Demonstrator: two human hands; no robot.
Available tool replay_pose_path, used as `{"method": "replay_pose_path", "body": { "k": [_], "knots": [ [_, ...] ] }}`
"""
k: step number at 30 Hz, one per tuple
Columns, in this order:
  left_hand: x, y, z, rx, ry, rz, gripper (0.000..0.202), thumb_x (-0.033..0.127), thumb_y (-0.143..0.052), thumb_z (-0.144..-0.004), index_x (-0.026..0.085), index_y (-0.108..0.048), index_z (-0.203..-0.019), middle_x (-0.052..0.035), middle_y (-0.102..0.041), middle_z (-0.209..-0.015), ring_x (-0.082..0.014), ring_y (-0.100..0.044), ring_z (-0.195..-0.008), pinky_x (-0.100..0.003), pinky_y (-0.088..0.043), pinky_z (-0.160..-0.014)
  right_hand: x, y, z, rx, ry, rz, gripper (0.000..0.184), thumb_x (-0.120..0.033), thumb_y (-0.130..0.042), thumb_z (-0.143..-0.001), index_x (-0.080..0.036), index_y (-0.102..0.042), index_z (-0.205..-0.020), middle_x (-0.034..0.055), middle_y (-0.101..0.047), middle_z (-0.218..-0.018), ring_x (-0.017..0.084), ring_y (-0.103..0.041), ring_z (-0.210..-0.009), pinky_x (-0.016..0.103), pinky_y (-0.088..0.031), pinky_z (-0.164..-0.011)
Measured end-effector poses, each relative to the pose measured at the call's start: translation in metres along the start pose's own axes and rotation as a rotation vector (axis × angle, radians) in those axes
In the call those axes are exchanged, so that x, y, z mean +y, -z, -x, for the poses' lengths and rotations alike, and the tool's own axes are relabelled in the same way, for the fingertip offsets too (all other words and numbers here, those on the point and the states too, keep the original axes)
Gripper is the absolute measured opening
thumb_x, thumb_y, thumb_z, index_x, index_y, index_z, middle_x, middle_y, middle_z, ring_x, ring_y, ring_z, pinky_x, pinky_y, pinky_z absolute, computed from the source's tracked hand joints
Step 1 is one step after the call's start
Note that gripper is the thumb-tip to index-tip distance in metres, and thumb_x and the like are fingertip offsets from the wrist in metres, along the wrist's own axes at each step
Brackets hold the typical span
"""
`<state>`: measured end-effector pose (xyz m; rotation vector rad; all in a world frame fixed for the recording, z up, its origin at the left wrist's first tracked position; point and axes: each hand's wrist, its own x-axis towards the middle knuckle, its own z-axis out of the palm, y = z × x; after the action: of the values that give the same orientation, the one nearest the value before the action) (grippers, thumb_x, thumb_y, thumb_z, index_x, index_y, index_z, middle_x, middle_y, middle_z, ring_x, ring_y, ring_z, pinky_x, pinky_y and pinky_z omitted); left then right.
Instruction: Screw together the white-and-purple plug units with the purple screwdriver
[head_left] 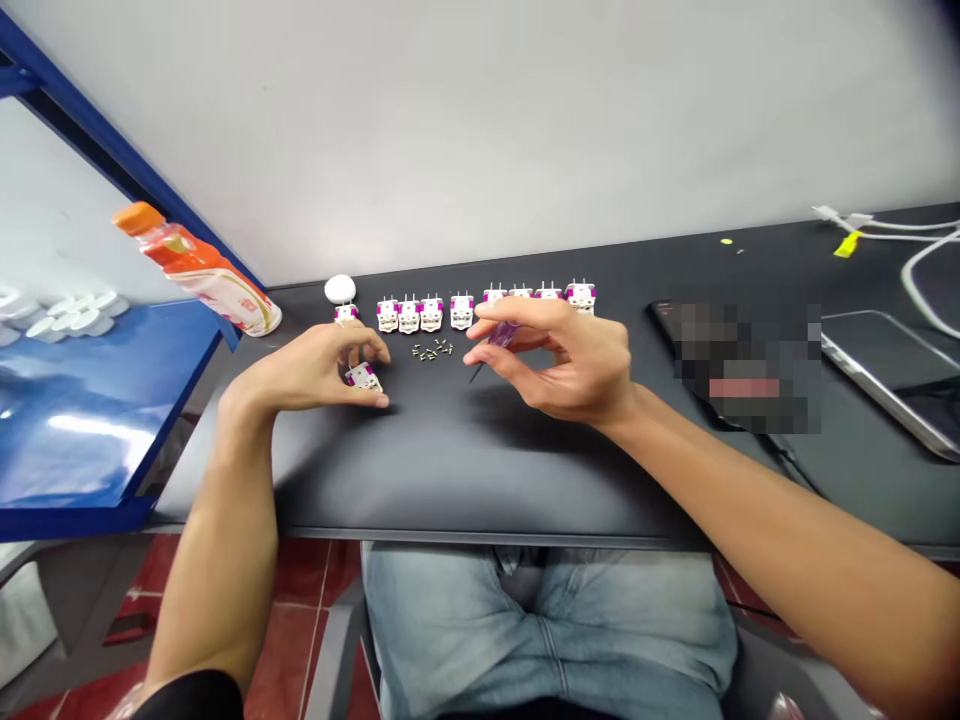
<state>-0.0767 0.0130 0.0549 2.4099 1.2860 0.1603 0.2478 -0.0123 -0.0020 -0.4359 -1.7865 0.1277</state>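
My left hand point(330, 365) rests on the black table point(465, 470) with its fingers curled round a small white and purple plug part point(363, 377). My right hand point(559, 360) hovers just right of it, pinching a small screwdriver with a purple handle point(496, 342), its thin tip pointing down to the left. Between the hands lies a little heap of several tiny screws point(433, 350). Behind them a row of several more white and purple plug parts point(480, 305) stands along the table's far side.
A white round cap point(340, 289) sits at the row's left end. An orange bottle point(196, 268) leans on a blue shelf point(90, 400) at left. A blurred phone point(739, 365), a tablet point(892, 375) and white cables point(907, 240) lie at right.
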Motion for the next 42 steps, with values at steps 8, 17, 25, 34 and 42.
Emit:
{"method": "replay_pose_path", "body": {
  "k": [8, 17, 25, 34, 42],
  "knots": [
    [-0.015, -0.005, -0.004, 0.138, 0.015, -0.076, 0.043, 0.052, -0.082, -0.088, 0.025, -0.078, -0.121, -0.0062, -0.082, -0.120, -0.0297, -0.076, -0.109, -0.040, -0.058, -0.099, 0.004, -0.003, 0.002, -0.026, 0.008, -0.004, 0.040, -0.014, -0.080, -0.102, -0.025, -0.075, -0.140, 0.0016, -0.088, -0.111, 0.016, -0.088, -0.090, 0.024, -0.075, -0.075],
    [-0.023, -0.006, -0.003, 0.191, 0.034, -0.102, 0.052, 0.048, -0.080, -0.090, 0.025, -0.074, -0.136, -0.0086, -0.082, -0.127, -0.0321, -0.076, -0.117, -0.044, -0.058, -0.106, 0.009, -0.001, 0.004, -0.060, 0.014, -0.010, 0.039, -0.011, -0.081, -0.100, -0.021, -0.076, -0.137, 0.0019, -0.087, -0.107, 0.015, -0.087, -0.084, 0.023, -0.074, -0.078],
    [-0.022, -0.017, -0.012, 0.478, 0.101, -0.217, 0.052, 0.038, -0.072, -0.095, 0.023, -0.067, -0.144, -0.0100, -0.076, -0.138, -0.0365, -0.064, -0.131, -0.052, -0.050, -0.121, 0.008, -0.002, 0.004, -0.064, 0.003, 0.001, 0.035, -0.013, -0.077, -0.103, -0.022, -0.075, -0.137, 0.0015, -0.087, -0.106, 0.015, -0.087, -0.084, 0.023, -0.074, -0.078],
    [-0.037, -0.037, -0.033, 0.457, 0.148, -0.265, 0.062, 0.034, -0.068, -0.094, 0.019, -0.064, -0.153, -0.0122, -0.078, -0.140, -0.0414, -0.060, -0.136, -0.058, -0.052, -0.117, 0.008, -0.002, 0.004, -0.077, -0.013, 0.002, 0.037, -0.013, -0.078, -0.102, -0.025, -0.075, -0.137, 0.0003, -0.087, -0.103, 0.015, -0.087, -0.081, 0.024, -0.075, -0.077],
    [-0.042, -0.047, -0.039, 0.438, -0.019, -0.216, 0.052, 0.034, -0.063, -0.100, 0.021, -0.069, -0.149, -0.0098, -0.073, -0.156, -0.0376, -0.059, -0.145, -0.057, -0.045, -0.125, 0.009, -0.002, 0.005, -0.086, -0.023, -0.009, 0.037, -0.012, -0.078, -0.102, -0.026, -0.075, -0.136, 0.0001, -0.087, -0.103, 0.015, -0.086, -0.078, 0.025, -0.075, -0.077]
  ]
}}
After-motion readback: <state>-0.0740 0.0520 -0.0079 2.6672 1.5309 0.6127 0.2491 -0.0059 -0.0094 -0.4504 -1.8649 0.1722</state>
